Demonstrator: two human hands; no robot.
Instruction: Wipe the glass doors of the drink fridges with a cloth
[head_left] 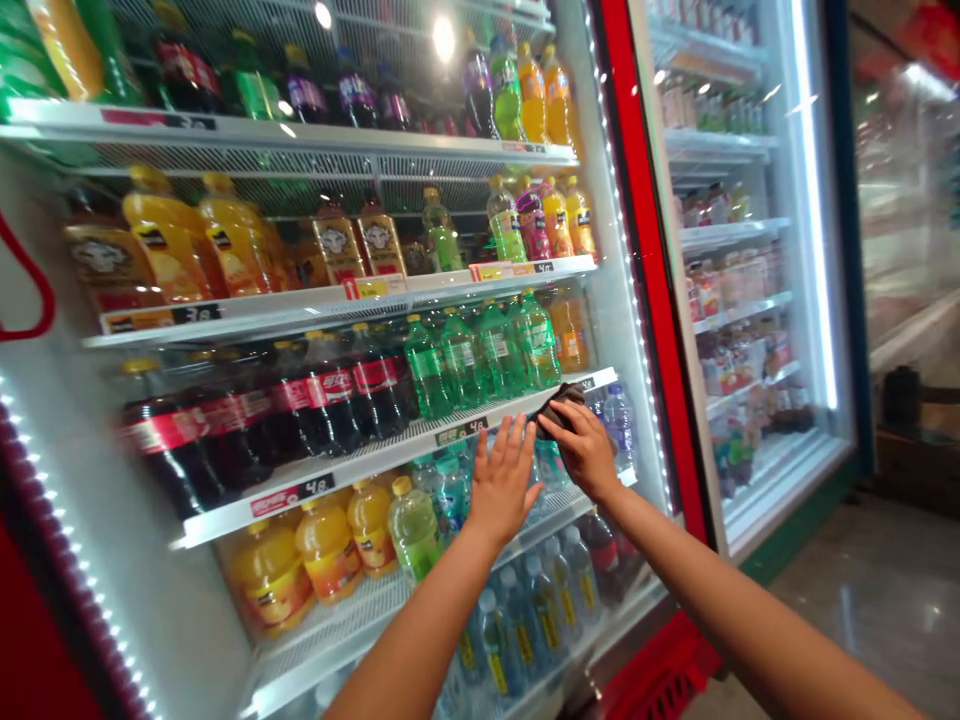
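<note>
My left hand (504, 480) lies flat with its fingers spread, holding nothing, in front of the shelf edge with price labels. Just to its right, my right hand (585, 445) has its fingers over a dark crumpled cloth (562, 398), pressed near the right part of that same shelf edge (405, 447). Green soda bottles (495, 350) stand behind and above both hands. Whether a glass pane lies between the hands and the bottles is hard to tell, though reflections show across the front.
Dark cola bottles (322, 390) fill the shelf's left side. Orange juice bottles (326, 550) and water bottles (532, 610) stand lower down. A red frame (660, 260) borders the cooler on the right, beside a second lit cooler (739, 235). A red slotted base (664, 675) is at the bottom.
</note>
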